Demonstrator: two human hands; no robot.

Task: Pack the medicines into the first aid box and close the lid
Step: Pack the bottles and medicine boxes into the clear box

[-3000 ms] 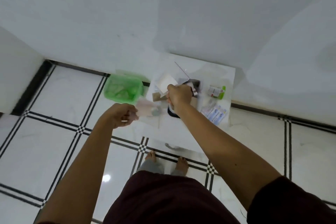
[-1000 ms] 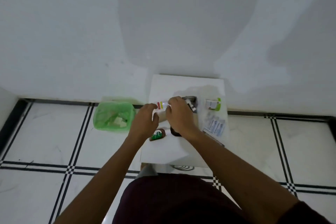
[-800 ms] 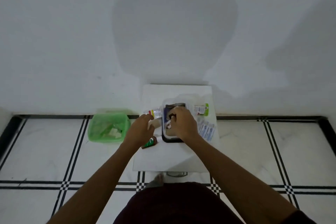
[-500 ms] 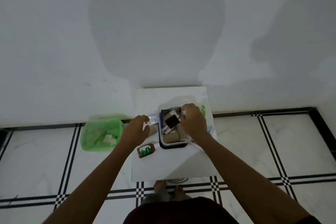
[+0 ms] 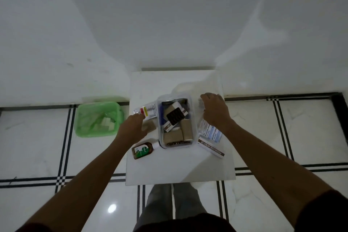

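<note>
The left hand (image 5: 131, 130) pinches a white tube (image 5: 146, 112) beside the clear plastic first aid box (image 5: 176, 121), probably to drop it in. The right hand (image 5: 214, 112) spreads open over flat sachets (image 5: 210, 133), gripping nothing I can see. A glossy brown bottle (image 5: 143, 150) lies below the left hand.

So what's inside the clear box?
The box holds a dark blister strip lying on a small carton, brown packets below them and something blue by its left wall. Whatever lies underneath those is covered.
</note>
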